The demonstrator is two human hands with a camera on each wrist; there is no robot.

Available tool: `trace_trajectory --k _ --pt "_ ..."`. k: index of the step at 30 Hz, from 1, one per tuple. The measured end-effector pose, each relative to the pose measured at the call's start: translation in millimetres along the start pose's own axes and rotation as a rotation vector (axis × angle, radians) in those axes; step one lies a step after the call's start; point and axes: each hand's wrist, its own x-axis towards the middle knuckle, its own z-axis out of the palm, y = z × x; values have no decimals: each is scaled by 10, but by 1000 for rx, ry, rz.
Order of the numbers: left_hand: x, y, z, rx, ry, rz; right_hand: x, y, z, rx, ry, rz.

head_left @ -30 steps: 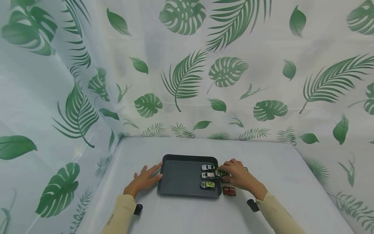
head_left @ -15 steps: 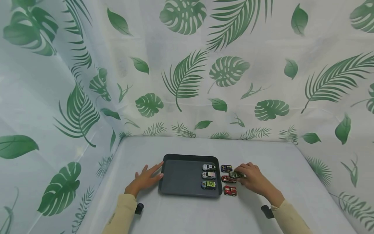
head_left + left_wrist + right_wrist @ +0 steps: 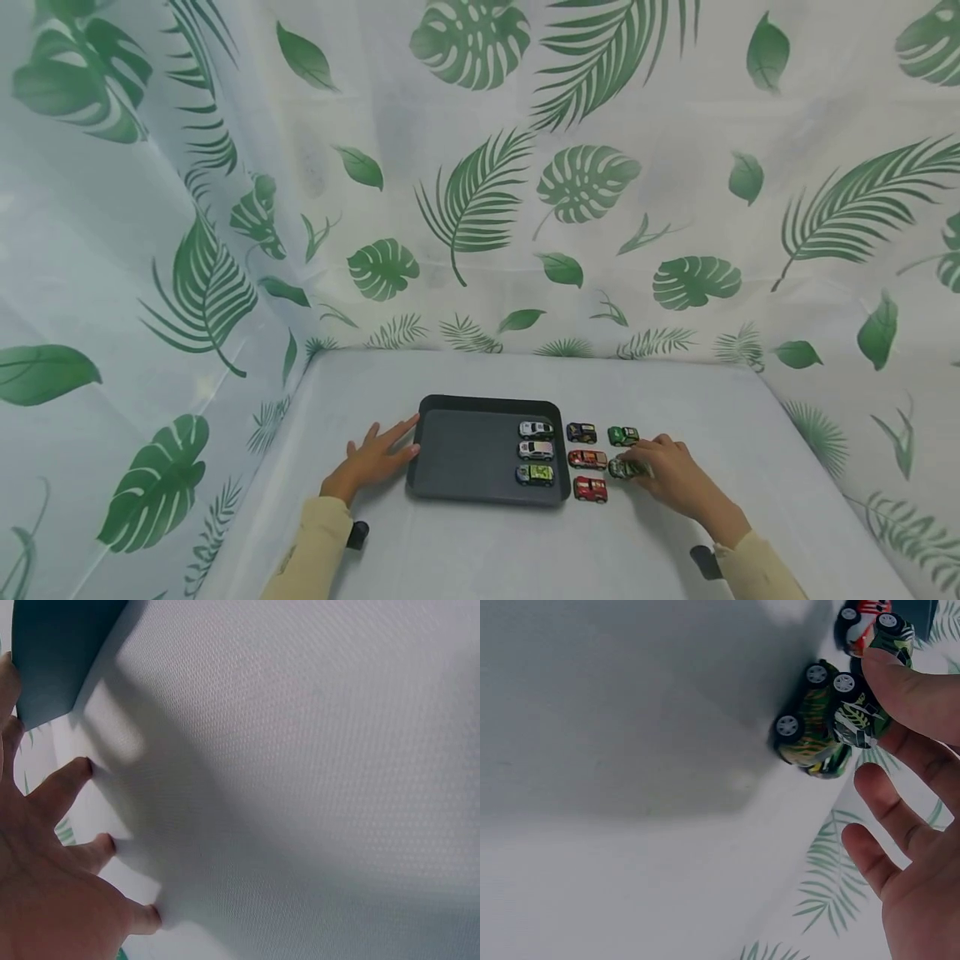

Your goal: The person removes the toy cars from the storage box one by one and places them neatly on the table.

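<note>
My left hand lies with spread fingers against the left side of a dark grey tray; the left wrist view shows fingertips at the tray's wall. My right hand is to the right of the tray, its thumb and index finger pinching a dark green, white-patterned toy car. Close beside that car is a camouflage toy car, mostly hidden by the hand in the head view. A green toy car stands just behind my right hand. In the tray's right part, three toy cars form a column.
Between the tray and my right hand stand a dark blue toy car, an orange-red toy car and a red toy car. Leaf-patterned sheets hang behind and at the left of the white table.
My right hand has moved rightward from the tray's right edge, carrying the patterned toy car past the column of cars and lower. The left hand has stayed at the tray.
</note>
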Motion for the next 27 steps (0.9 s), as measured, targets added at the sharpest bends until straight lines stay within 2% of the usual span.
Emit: trace_trajectory --k 14,20,27 --pt "-5 -20 5 24 -5 3 -99 36 146 -67 -74 35" --pt "-2 -20 5 15 -6 5 -100 40 185 -113 -75 26" --pt "-13 6 14 11 -8 -4 -100 30 190 -138 -113 67"
